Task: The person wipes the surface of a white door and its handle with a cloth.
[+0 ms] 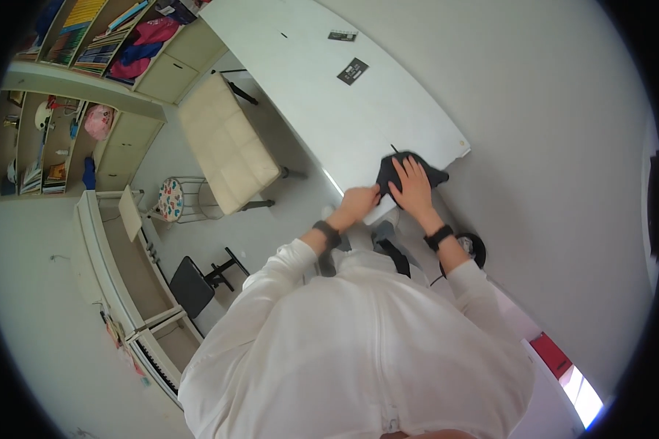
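Observation:
A dark grey, soft-looking cloth item, perhaps a pouch or folded cap, lies at the near end of the white table. One pointed end of it sticks out to the right, past the table's edge. My left hand is closed at its left edge, fingertips pinching the fabric. On top of it rests my right hand, fingers stretched out and pressing flat. A short, thin black strip pokes out at its far side. The exact kind of item cannot be made out under my hands.
Two small dark cards lie farther up the table. To the left stand a cream padded bench, a round patterned stool, a black-seated stool and a piano. A black bin sits by the right wall.

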{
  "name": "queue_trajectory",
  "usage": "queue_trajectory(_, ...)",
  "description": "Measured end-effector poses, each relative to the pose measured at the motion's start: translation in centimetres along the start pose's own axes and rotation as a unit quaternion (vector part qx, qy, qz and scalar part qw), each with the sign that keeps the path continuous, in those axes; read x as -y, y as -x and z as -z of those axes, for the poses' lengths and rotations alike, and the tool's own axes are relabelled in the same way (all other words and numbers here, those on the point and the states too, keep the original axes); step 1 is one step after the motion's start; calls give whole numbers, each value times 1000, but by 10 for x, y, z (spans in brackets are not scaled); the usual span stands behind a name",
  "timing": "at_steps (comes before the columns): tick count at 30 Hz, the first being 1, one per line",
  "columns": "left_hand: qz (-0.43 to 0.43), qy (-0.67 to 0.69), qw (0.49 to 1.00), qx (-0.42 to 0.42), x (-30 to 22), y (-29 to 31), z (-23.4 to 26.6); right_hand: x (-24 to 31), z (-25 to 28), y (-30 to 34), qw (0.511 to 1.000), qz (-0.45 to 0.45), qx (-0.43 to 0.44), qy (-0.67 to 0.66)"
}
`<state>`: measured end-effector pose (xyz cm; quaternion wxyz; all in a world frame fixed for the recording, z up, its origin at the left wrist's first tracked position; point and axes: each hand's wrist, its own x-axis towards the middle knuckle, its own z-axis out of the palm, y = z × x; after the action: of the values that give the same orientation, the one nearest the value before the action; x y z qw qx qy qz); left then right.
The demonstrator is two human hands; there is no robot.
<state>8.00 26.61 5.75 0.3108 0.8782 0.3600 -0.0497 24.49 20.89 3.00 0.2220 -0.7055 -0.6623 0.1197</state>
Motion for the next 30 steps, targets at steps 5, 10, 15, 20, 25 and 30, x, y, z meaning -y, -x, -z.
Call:
queue_trajectory(5,-46,46,997,46,18,16,-9,22,-15,30,1000,-7,9,17)
queue_trajectory(10,-82,47,993,76,49,8,-8,39,-33,14,997,-6,8,72)
queue_trajectory(15,-53,47,995,64,93,20,7,67,-48,-12,997,-29,34,64)
queue_trajectory(20,-61,106,992,-17,140,22,6,82,-58,-42,993,-100,51,-27)
queue_trajectory(25,-2,246,969,-25,127,15,67,99,-18,-54,917,-214,-141,-307)
queue_trajectory(30,-83,441,881,-153,79,11,118,102,56,-33,899,-232,-216,-302)
